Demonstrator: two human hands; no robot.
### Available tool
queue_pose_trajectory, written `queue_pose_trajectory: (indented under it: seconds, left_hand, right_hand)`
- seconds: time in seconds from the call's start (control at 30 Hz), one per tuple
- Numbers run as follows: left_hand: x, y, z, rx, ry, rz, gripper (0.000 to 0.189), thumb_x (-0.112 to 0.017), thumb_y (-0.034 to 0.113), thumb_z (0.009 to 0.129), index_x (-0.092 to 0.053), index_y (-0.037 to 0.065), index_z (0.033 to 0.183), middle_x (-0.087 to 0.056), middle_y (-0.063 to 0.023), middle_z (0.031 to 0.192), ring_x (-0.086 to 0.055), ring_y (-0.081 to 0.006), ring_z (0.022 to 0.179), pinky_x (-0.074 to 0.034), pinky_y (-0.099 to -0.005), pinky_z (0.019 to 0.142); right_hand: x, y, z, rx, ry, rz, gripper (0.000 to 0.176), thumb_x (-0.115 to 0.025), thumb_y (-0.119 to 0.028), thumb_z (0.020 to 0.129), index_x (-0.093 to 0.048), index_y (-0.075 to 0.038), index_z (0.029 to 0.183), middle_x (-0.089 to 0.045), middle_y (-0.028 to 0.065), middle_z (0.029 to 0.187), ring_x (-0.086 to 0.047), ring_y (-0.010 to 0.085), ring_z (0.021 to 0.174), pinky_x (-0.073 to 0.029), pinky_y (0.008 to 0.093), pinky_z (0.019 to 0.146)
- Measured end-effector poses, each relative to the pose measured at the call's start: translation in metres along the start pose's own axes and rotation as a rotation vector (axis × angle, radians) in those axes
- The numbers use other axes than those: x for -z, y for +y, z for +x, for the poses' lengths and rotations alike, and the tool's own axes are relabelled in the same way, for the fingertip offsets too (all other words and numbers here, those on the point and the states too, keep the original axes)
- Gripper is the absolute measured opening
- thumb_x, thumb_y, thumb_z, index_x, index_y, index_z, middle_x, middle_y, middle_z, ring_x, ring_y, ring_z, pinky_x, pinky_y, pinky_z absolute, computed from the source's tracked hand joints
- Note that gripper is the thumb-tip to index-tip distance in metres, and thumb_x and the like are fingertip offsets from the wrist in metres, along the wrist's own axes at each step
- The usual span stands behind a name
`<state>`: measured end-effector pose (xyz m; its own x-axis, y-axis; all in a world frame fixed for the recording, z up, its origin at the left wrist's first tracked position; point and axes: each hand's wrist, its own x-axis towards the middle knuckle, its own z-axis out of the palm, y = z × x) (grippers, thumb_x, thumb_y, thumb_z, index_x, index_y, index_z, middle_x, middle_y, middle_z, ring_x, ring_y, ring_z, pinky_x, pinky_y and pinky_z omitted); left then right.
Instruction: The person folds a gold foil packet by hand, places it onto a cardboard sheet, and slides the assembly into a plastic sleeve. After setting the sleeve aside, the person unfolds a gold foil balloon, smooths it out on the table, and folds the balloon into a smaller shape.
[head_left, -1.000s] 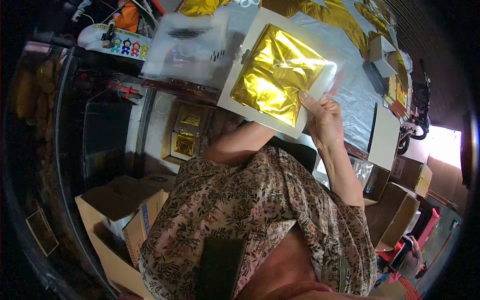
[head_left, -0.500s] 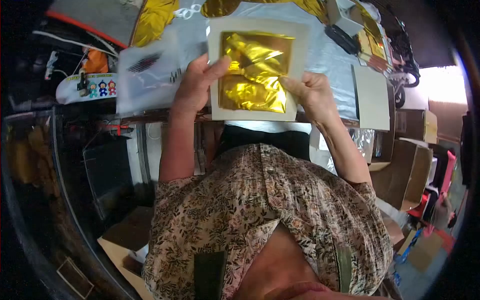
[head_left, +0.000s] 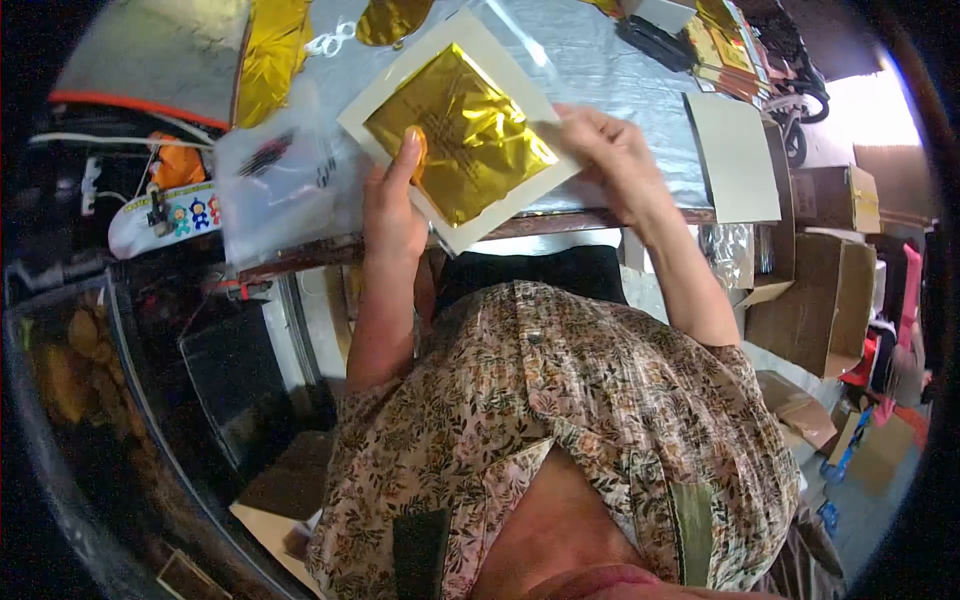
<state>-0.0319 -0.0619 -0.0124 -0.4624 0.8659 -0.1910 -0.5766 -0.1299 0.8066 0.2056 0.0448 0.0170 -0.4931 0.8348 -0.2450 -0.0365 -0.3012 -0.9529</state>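
Note:
A square cream card [head_left: 400, 95] with crinkled gold foil [head_left: 470, 135] on its face is held tilted, one corner pointing toward my body, above the table's front edge. My left hand [head_left: 395, 200] grips its lower left side, thumb over the foil and fingers hidden beneath. An orange covering shows at that thumb. At the card's right corner is my right hand [head_left: 615, 160], its fingers bent against the edge and slightly blurred. Faint lines of marks show through the foil's left half.
Clear plastic sleeves [head_left: 275, 190] lie left on the silvery table covering [head_left: 590, 60]. Gold foil sheets [head_left: 270, 60] and white scissor-like handles [head_left: 330, 38] are at the back. A plain cream board [head_left: 735, 160] and a black case [head_left: 655, 43] sit right, with cardboard boxes [head_left: 800, 320] beyond.
The card has turned from nearly square-on to diagonal, and its foil looks flatter. My left thumb has moved lower on the card; my right hand has shifted from its front face to the corner.

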Motion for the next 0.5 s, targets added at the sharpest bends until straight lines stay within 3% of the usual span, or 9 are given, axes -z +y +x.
queue_pose_trajectory:
  seconds: [0.07,0.13,0.2,0.23,0.3,0.37,0.43,0.47,0.5]
  left_hand:
    - [0.017,-0.009,0.002,0.067,0.040,0.050,0.051,-0.075,0.025,0.096,-0.058,0.003,0.139,-0.066,-0.0081,0.130,-0.063,-0.0188,0.118,-0.048,-0.0367,0.106]
    - [0.052,0.025,0.015,0.084,-0.114,0.450,0.053,-0.071,0.028,0.099,-0.056,0.002,0.142,-0.065,-0.0079,0.136,-0.062,-0.0187,0.120,-0.045,-0.0358,0.107]
    - [0.039,0.061,0.030,-0.238,-0.087,0.723,0.046,-0.067,0.032,0.101,-0.063,0.001,0.135,-0.070,-0.0081,0.129,-0.064,-0.0164,0.116,-0.047,-0.0323,0.102]
    - [0.034,0.065,0.042,-0.233,-0.098,0.715,0.046,-0.067,0.032,0.101,-0.063,0.001,0.135,-0.070,-0.0081,0.129,-0.064,-0.0164,0.116,-0.047,-0.0323,0.102]
    - [0.019,0.066,0.077,-0.364,-0.176,1.207,0.042,-0.066,0.035,0.101,-0.069,0.000,0.124,-0.076,-0.0086,0.109,-0.068,-0.0137,0.100,-0.052,-0.0307,0.089]
    - [-0.014,0.067,0.095,-0.266,-0.254,1.296,0.040,-0.066,0.036,0.100,-0.071,0.000,0.118,-0.075,-0.0093,0.099,-0.067,-0.0133,0.091,-0.052,-0.0305,0.083]
    - [-0.030,0.060,0.119,-0.174,-0.331,1.387,0.040,-0.067,0.037,0.099,-0.072,-0.001,0.111,-0.074,-0.0100,0.090,-0.066,-0.0129,0.081,-0.052,-0.0302,0.076]
    - [-0.029,0.054,0.133,-0.268,-0.434,1.383,0.039,-0.067,0.036,0.099,-0.072,-0.001,0.108,-0.073,-0.0098,0.085,-0.064,-0.0135,0.077,-0.050,-0.0307,0.072]
    - [-0.025,0.047,0.144,-0.354,-0.531,1.376,0.039,-0.067,0.036,0.099,-0.072,-0.002,0.104,-0.071,-0.0097,0.080,-0.061,-0.0140,0.072,-0.049,-0.0312,0.069]
  right_hand:
    - [-0.005,0.011,-0.001,-0.016,0.039,0.083,0.027,-0.075,-0.013,0.094,-0.073,0.004,0.114,-0.076,0.0090,0.100,-0.070,0.0108,0.083,-0.056,0.0245,0.074]
    - [0.004,0.008,0.002,-0.052,0.066,0.000,0.022,-0.077,-0.008,0.091,-0.075,0.004,0.109,-0.077,0.0080,0.092,-0.070,0.0105,0.076,-0.056,0.0248,0.070]
    - [0.003,0.009,0.003,-0.012,-0.009,-0.026,0.020,-0.077,-0.008,0.091,-0.076,0.004,0.106,-0.077,0.0078,0.089,-0.069,0.0106,0.073,-0.056,0.0244,0.067]
    - [-0.003,0.003,0.001,-0.020,-0.015,-0.047,0.018,-0.076,-0.009,0.092,-0.076,0.004,0.105,-0.077,0.0085,0.089,-0.069,0.0104,0.073,-0.055,0.0241,0.066]
    - [-0.013,0.012,0.003,-0.041,-0.030,-0.021,0.018,-0.076,-0.009,0.092,-0.076,0.004,0.104,-0.077,0.0089,0.089,-0.069,0.0106,0.073,-0.055,0.0245,0.065]
    - [-0.017,0.013,0.006,-0.059,-0.055,0.013,0.020,-0.077,-0.013,0.093,-0.077,0.002,0.105,-0.077,0.0077,0.088,-0.069,0.0106,0.072,-0.056,0.0264,0.065]
    - [-0.002,0.009,0.019,0.134,-0.108,-0.561,0.021,-0.076,-0.017,0.095,-0.078,-0.001,0.107,-0.077,0.0064,0.087,-0.068,0.0097,0.071,-0.055,0.0275,0.064]
    - [0.013,-0.006,0.022,0.182,-0.009,-0.801,0.023,-0.075,-0.021,0.096,-0.077,-0.001,0.106,-0.077,0.0065,0.086,-0.069,0.0116,0.070,-0.055,0.0282,0.064]
    - [0.034,0.000,0.030,0.349,0.188,-0.805,0.023,-0.073,-0.018,0.094,-0.075,0.000,0.108,-0.077,0.0120,0.086,-0.072,0.0178,0.070,-0.056,0.0301,0.065]
